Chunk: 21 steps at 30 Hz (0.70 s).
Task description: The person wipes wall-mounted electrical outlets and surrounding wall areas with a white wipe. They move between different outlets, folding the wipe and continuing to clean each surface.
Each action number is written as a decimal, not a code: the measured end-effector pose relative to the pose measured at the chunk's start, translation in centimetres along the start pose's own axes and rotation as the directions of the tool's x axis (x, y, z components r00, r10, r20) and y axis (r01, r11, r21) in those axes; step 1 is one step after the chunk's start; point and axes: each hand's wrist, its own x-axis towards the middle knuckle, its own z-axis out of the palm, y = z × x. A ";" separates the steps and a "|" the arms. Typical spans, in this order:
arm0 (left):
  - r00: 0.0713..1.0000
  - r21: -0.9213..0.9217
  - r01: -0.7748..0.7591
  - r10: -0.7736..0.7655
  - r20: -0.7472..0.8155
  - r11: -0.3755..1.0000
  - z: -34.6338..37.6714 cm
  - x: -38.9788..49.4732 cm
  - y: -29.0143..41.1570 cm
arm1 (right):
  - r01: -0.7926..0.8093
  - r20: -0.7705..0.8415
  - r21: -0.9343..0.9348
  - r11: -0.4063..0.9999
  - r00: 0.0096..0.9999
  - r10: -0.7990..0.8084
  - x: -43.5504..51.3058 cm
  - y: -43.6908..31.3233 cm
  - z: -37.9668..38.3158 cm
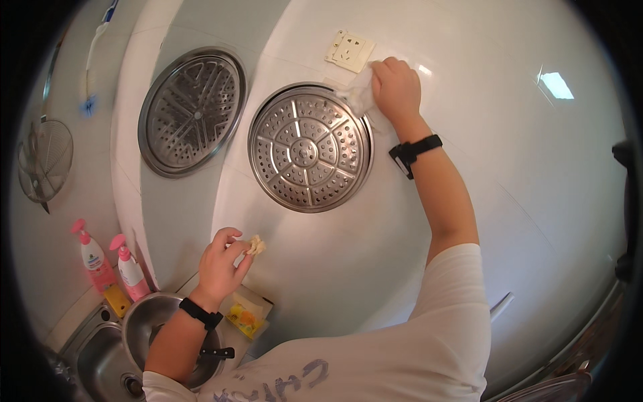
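My left hand (221, 264) pinches a small crumpled yellowish piece (257, 245) between thumb and fingertips; what it is made of I cannot tell. Up by the wall, my right hand (397, 90) grips a thin, whitish, half-transparent sheet or bag (360, 95). It hangs over the upper right rim of a round perforated steel steamer rack (321, 173), which is against the wall with another round plate edge showing behind it. Just above the sheet sits a cream wall socket (350, 51). Both wrists wear black bands.
Left of the rack hangs a second perforated steel plate (173, 138). A wire strainer (55, 161) hangs farther left. Below are two pink pump bottles (99, 264), a yellow sponge (117, 300), a sink (103, 359), a steel bowl (138, 321) with a black-handled knife (218, 353), and a yellow packet (246, 317).
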 end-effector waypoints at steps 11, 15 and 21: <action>0.957 -0.063 -0.279 0.272 -0.097 0.958 -1.0 6.2 5.4 | 0.203 0.072 0.389 0.899 0.966 -0.250 -3.2 -9.8 -6.8; 0.960 -0.219 -0.281 0.273 -0.067 0.934 -0.8 6.2 6.2 | 0.073 0.166 0.665 0.744 0.956 -0.243 -6.9 -15.0 -7.3; 0.972 -0.328 0.202 -0.148 0.183 0.923 0.0 3.0 4.7 | -0.758 0.848 0.531 0.380 0.472 -0.242 -11.8 -19.8 -8.9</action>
